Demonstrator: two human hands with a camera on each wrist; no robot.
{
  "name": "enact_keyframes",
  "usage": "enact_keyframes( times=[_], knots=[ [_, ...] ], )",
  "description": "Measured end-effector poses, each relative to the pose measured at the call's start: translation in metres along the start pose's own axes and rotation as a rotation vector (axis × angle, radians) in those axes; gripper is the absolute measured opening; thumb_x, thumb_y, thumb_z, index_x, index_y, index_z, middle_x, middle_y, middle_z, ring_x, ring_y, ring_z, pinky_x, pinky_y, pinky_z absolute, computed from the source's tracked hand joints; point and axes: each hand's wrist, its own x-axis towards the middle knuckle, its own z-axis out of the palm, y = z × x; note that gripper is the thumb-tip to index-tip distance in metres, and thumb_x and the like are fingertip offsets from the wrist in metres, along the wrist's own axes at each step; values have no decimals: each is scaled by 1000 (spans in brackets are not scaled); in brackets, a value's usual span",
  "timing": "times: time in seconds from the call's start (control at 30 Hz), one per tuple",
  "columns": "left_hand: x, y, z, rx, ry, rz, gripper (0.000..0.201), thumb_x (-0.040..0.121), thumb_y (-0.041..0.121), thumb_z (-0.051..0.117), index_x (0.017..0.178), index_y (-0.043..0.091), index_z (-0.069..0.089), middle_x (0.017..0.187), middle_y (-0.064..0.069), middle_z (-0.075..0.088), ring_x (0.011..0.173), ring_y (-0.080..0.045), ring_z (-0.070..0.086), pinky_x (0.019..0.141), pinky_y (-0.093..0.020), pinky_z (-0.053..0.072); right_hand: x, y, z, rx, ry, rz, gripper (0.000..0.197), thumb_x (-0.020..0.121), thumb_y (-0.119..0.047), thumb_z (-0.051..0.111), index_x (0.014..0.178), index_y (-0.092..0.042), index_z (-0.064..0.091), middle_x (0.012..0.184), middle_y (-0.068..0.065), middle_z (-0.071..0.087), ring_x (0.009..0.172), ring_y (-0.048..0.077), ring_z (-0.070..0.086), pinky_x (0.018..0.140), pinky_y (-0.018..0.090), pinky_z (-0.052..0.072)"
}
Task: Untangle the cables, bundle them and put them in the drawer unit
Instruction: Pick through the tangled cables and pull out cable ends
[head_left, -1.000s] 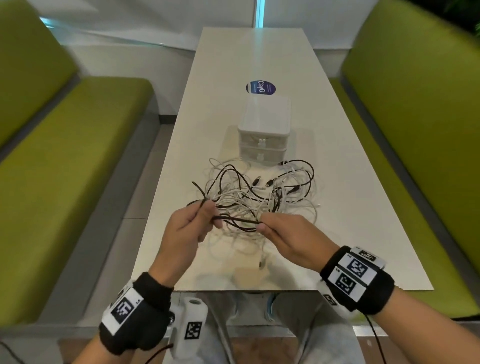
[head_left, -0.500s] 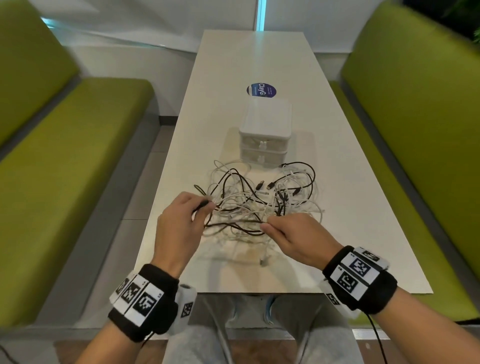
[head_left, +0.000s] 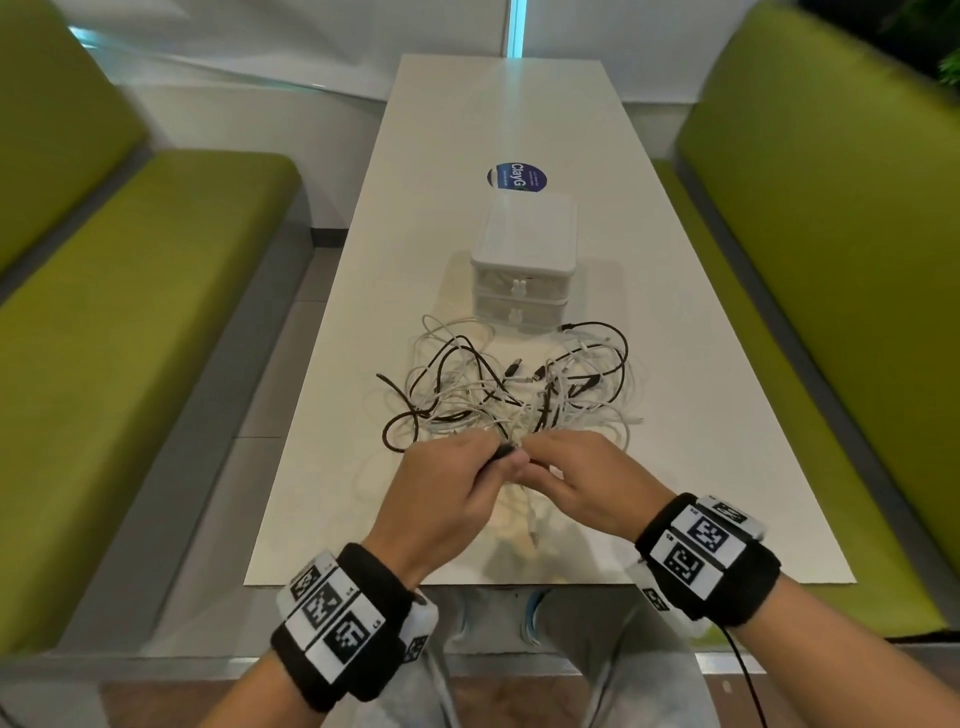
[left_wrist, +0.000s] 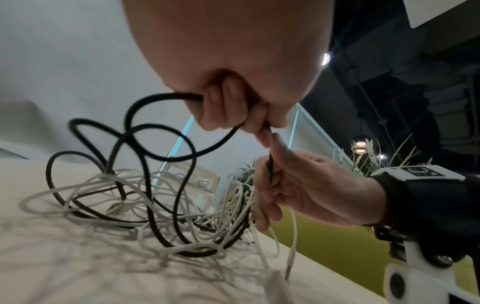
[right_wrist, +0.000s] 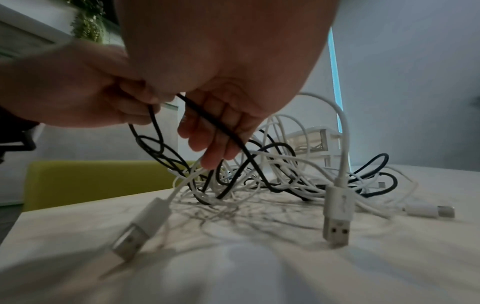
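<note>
Two bare hands met over the near half of a long, pale, matte tabletop (head_left: 675, 364) that ran up the middle of the head view. The left hand (head_left: 447, 493) had its fingers curled round a thin black cable (left_wrist: 166, 156), which looped out of the fist in the left wrist view. The right hand (head_left: 587, 483), touching the left at the fingertips, pinched the same black cable between thumb and curled fingers; its lower fingers hung looser in the right wrist view.

Just beyond the hands, at the centre of the head view, lay the tangle of white and black cables (head_left: 514, 389), piled loosely on the table. White USB plugs (right_wrist: 336, 224) rested on the surface at the bottom of the right wrist view, throwing thin crossing shadows.

Just above the tangle in the head view stood the small white plastic drawer unit (head_left: 524, 260), two drawers stacked, both closed. A round dark-blue sticker (head_left: 517, 177) sat on the tabletop directly above the unit.

Olive-green upholstered benches (head_left: 130, 312) filled the left and right sides of the frame, with grey floor at their feet. A white wall closed the top, split by a narrow light-blue vertical strip (head_left: 517, 28) at upper centre.
</note>
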Motion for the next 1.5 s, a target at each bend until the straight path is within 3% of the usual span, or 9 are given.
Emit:
enact_keyframes(
  times=[0.2,0.33,0.43,0.53,0.77,0.97,1.3,1.4,1.5],
  knots=[
    [0,24,-32,-437,162,113,42,101,43,42,71,17,59,61,11,50,53,-9,48,51,-22,35,11,10,0,-28,35,-30,43,94,-54,31,76,-20,52,72,-7,53,72,14,48,69,32,39],
    [3,6,-33,-263,229,-56,36,100,43,43,72,23,56,63,17,52,55,-3,49,54,-19,35,9,11,5,-96,1,27,50,96,-57,19,74,-22,46,68,-10,45,67,12,41,64,33,36],
    [3,-25,-29,165,101,-261,23,99,34,49,94,20,66,85,12,63,72,-9,61,62,-30,46,4,12,7,-193,-17,54,68,95,-64,7,83,-21,58,73,-8,57,72,16,49,71,34,41],
    [2,-22,-28,110,96,-218,25,97,27,54,118,22,66,109,12,66,91,-9,64,77,-33,54,7,13,9,-289,-44,67,67,96,-61,10,85,-21,63,73,-3,63,73,20,56,76,37,44],
    [4,9,6,334,-309,-166,36,102,46,35,114,23,60,97,8,49,82,-19,60,61,-30,36,11,1,6,-350,-117,63,55,92,-49,13,97,-22,60,84,-4,65,83,20,58,85,38,44],
    [-5,1,3,197,-61,-23,27,99,35,41,85,16,55,81,9,45,55,-17,49,47,-30,38,13,15,8,-223,-91,65,45,97,-61,24,84,-27,50,75,-14,49,74,10,47,77,33,37],
    [-12,-11,-16,-223,182,110,46,101,33,46,75,0,65,73,-2,54,61,-20,51,53,-29,42,25,21,-2,-235,53,84,38,95,-39,30,92,-14,59,90,2,63,92,25,55,78,39,46],
    [-11,-25,-17,-187,128,-18,28,98,27,50,79,12,65,78,12,54,69,-3,52,61,-17,37,21,21,-1,-215,93,77,39,97,-37,32,89,-12,60,90,3,65,93,23,55,80,37,46],
    [-4,-47,-17,83,-17,-312,21,99,30,50,100,19,68,89,14,56,82,-8,59,68,-26,39,12,20,2,-212,100,88,39,98,-37,30,86,-12,57,82,3,62,84,24,56,81,38,47]
  ],
)
